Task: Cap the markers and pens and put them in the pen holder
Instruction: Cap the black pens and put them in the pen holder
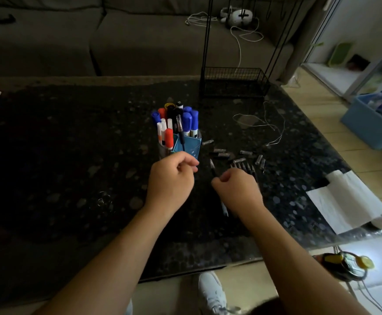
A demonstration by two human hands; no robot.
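pen holder [186,147]: on the dark table [71,155], packed with upright blue, red and white markers [191,120] | caps [242,155]: scattered to its right | right hand [237,187]: grips a black pen [212,167], tip bare | left hand [170,178]: curled beside pen holder, grip unclear

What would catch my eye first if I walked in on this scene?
The bright blue, red and white markers bunched in the holder at the middle of the dark table stand out most. Just in front, the right hand grips a pen, and the left hand hovers by the holder with its fingers curled. Small loose caps lie scattered to the right of the holder.
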